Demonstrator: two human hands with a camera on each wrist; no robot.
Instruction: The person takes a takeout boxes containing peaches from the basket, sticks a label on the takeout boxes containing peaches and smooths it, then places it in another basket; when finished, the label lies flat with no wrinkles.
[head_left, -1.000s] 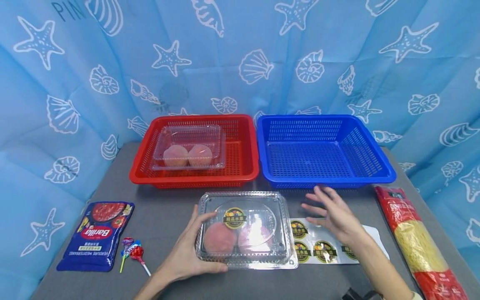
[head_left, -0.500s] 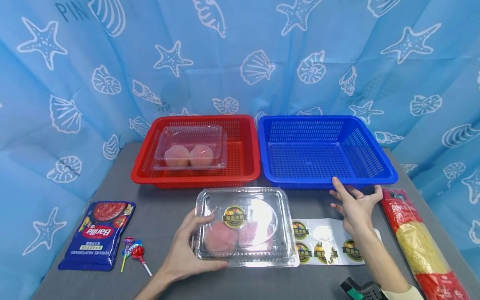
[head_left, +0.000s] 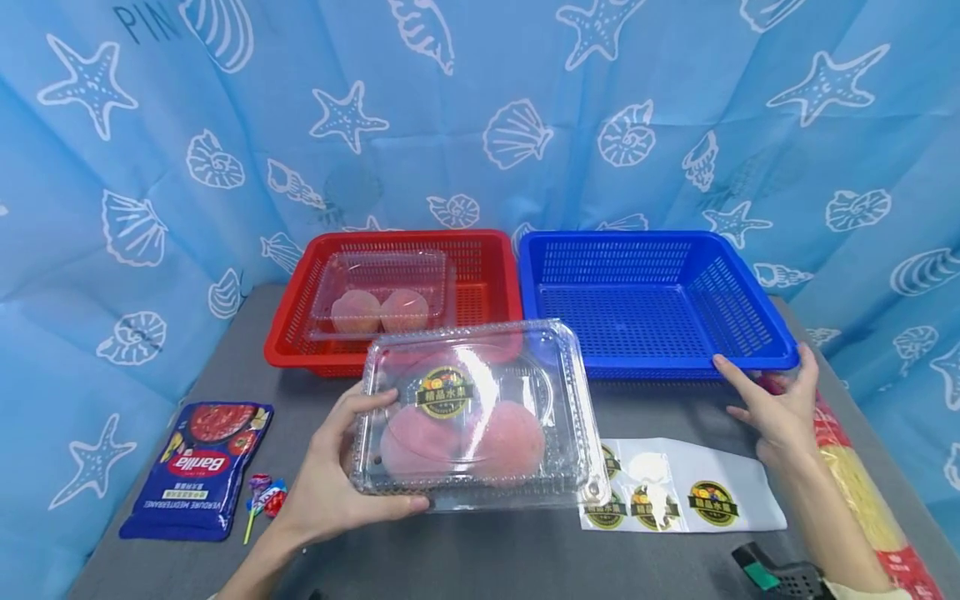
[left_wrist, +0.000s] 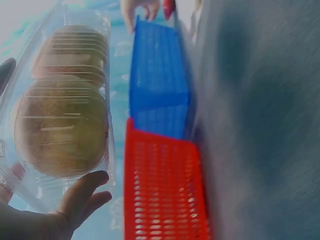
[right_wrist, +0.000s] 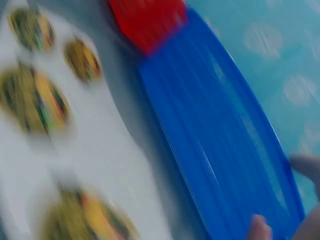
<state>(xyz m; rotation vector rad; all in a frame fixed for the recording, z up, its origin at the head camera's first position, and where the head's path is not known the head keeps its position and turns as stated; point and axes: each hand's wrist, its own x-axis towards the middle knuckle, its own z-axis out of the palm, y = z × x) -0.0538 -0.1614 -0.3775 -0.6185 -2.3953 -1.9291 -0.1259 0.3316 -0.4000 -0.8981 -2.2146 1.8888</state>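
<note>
My left hand (head_left: 333, 467) grips the left side of a clear plastic fruit box (head_left: 558, 400), thumb at the front edge. The box is raised off the table and tilted; two peaches (head_left: 510, 442) sit inside, and a round black-and-gold sticker (head_left: 446, 392) is on its lid. The left wrist view shows the peaches (left_wrist: 65, 125) through the box wall. My right hand (head_left: 783, 417) is spread at the front right corner of the blue basket (head_left: 660, 362), fingertips at its rim. Part of a pasta bag (head_left: 855, 483) is hidden by the right hand and forearm.
A red basket (head_left: 279, 333) at the back holds another clear box (head_left: 390, 271) of peaches. A sticker sheet (head_left: 738, 475) lies at front right. On the left are a blue Barilla pouch (head_left: 197, 467) and lollipops (head_left: 266, 496). A patterned curtain (head_left: 450, 125) hangs behind.
My left hand has lifted the fruit box off the table and tilted it. My right hand has moved right from above the sticker sheet to the blue basket's corner.
</note>
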